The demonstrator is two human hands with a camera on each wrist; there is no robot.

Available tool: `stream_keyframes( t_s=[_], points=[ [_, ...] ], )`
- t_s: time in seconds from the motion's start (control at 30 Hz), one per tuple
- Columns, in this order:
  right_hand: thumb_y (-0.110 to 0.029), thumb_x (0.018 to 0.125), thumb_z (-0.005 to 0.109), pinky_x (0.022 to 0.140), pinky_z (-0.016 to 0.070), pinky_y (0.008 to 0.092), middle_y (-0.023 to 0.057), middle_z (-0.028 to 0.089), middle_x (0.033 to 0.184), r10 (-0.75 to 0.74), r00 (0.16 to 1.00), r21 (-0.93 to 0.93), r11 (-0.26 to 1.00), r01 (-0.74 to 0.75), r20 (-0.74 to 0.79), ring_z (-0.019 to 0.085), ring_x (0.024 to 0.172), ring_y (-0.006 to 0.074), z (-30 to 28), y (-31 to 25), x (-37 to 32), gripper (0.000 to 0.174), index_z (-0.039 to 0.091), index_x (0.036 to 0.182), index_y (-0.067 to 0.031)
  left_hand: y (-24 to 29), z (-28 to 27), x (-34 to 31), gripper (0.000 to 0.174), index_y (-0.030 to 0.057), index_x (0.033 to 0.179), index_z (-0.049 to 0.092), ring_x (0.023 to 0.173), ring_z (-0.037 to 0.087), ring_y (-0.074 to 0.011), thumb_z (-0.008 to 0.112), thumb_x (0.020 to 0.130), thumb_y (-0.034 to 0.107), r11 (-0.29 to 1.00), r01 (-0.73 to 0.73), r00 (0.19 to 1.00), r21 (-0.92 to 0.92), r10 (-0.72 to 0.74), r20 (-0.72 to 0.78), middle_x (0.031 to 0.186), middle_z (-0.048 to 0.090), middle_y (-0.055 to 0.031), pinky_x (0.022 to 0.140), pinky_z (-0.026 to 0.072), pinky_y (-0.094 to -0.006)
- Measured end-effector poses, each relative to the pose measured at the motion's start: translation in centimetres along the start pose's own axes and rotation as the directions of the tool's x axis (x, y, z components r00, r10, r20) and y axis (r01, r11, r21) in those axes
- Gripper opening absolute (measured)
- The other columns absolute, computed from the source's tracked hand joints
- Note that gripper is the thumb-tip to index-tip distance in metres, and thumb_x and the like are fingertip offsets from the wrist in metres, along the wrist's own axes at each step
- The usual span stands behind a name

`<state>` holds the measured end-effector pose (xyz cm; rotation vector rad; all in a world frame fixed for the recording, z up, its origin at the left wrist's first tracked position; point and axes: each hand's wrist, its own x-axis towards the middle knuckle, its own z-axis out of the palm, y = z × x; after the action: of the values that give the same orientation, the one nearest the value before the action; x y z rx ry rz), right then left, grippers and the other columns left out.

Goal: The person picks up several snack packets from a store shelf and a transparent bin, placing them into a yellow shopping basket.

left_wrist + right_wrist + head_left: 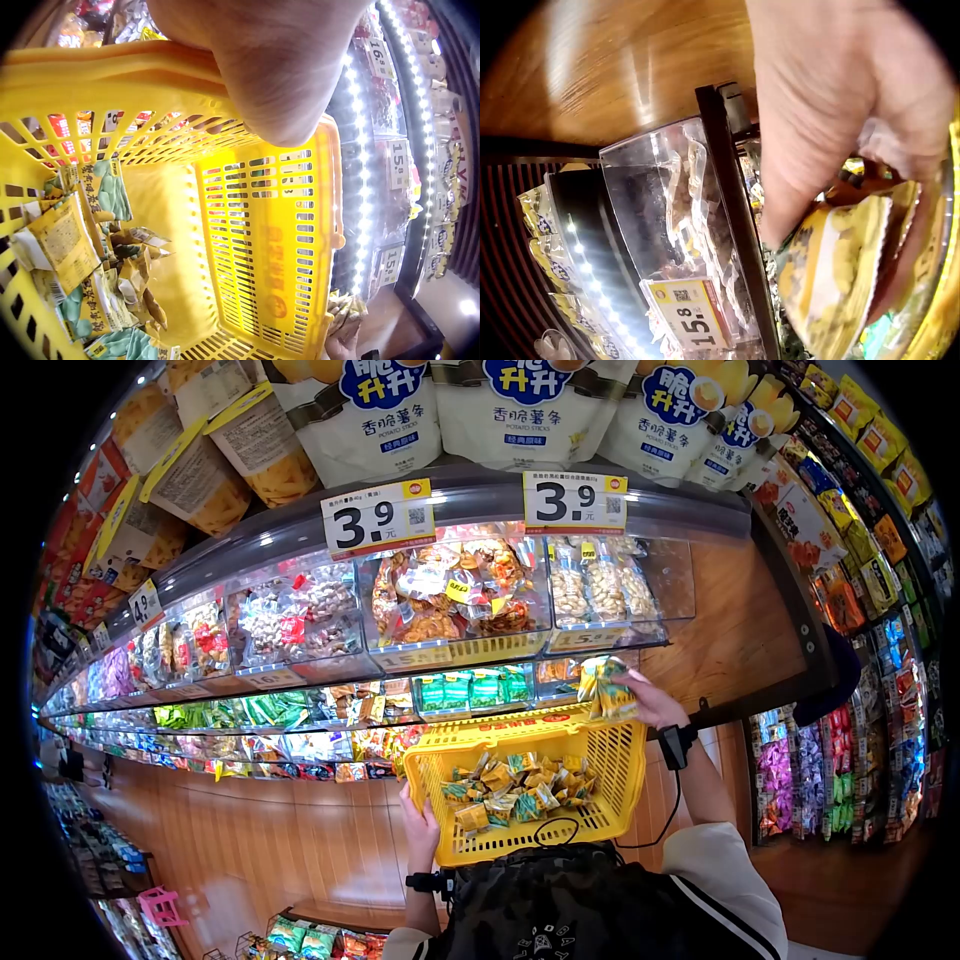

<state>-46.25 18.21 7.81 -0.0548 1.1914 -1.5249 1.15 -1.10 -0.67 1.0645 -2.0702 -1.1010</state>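
A yellow plastic shopping basket (425,785) hangs in front of the person's body, with several small yellow-and-green snack packets (515,785) piled inside. My left hand (418,828) grips its left side; in the left wrist view that hand (277,67) lies over the rim, fingers mostly hidden. Beyond the basket's right far corner, my right hand (655,702) holds yellow snack packets (606,688) in front of the lower shelf. Seen from the right wrist, thumb and fingers close round a yellow packet (825,277), with another edge showing behind it.
Clear bins of bagged snacks (460,590) line the shelf ahead, with price tags (376,518) and large potato stick bags (360,420) above. A brown wooden panel (730,630) stands at the right end. Green packets (475,690) fill a lower bin. Hanging snack racks (860,760) are farther right.
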Motion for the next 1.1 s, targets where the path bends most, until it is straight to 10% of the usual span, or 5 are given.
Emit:
stream_keyframes(
  t_s=[0.33,0.53,0.63,0.8,1.1],
  points=[
    [-0.012,0.078,0.063,0.103,0.0465,0.0318,0.0051,0.05,0.127,0.356,0.649,-0.217,0.933,-0.286,0.672,0.057,0.116,0.0171,6.4,9.5,-4.9,0.049,0.048,0.125,-0.0123,-0.2,-0.1,-0.2,0.049,-0.0011,0.147,0.036,0.128,0.053,-0.0467,0.052,0.101,0.003,1.0,0.004,1.0,0.003,-0.004,0.006,0.138,0.052,-0.0293,0.106,0.0435,-0.0469],
    [-0.017,0.091,0.072,0.097,0.0577,0.0352,0.0144,0.055,0.138,0.649,0.731,-0.208,0.76,-0.615,0.212,0.064,0.122,0.025,6.2,15.9,-1.4,0.052,0.051,0.137,-0.0061,0.6,-0.3,-0.1,0.049,-0.0014,0.148,0.035,0.127,0.053,-0.0469,0.051,0.102,0.003,0.999,0.045,0.999,-0.006,-0.045,0.019,0.138,0.052,-0.0296,0.105,0.0439,-0.0469],
    [-0.05,0.092,0.073,0.067,0.0552,0.0187,0.0056,0.067,0.126,0.371,0.88,-0.53,0.83,-0.171,0.297,0.07,0.096,0.004,5.8,19.4,0.8,0.051,0.058,0.126,-0.0154,0.7,-0.3,0.0,0.049,-0.0014,0.148,0.035,0.127,0.053,-0.0461,0.051,0.102,0.002,0.999,0.041,0.999,-0.015,-0.041,0.02,0.138,0.052,-0.0292,0.106,0.0435,-0.0464],
    [-0.054,0.085,0.08,0.076,0.0577,0.0301,0.0126,0.054,0.127,0.427,0.891,-0.556,0.783,-0.279,0.153,0.063,0.111,0.0194,4.5,28.7,7.5,0.096,0.031,0.156,-0.0128,0.1,0.0,0.0,0.048,-0.0026,0.146,0.037,0.125,0.054,-0.0429,0.052,0.101,0.001,1.0,0.0,1.0,-0.023,0.0,-0.01,0.135,0.053,-0.0271,0.106,0.0435,-0.0449],
    [-0.039,0.093,0.074,0.071,0.0675,0.0374,0.0262,0.036,0.151,0.58,0.803,-0.788,0.555,-0.266,0.138,0.071,0.101,0.0274,13.7,20.0,1.9,0.083,0.023,0.156,-0.0172,0.3,0.1,-0.1,0.047,-0.0022,0.147,0.036,0.128,0.053,-0.0438,0.051,0.102,0.002,0.999,0.033,0.999,-0.038,-0.033,0.001,0.137,0.052,-0.0271,0.107,0.0423,-0.0452]
  ],
)
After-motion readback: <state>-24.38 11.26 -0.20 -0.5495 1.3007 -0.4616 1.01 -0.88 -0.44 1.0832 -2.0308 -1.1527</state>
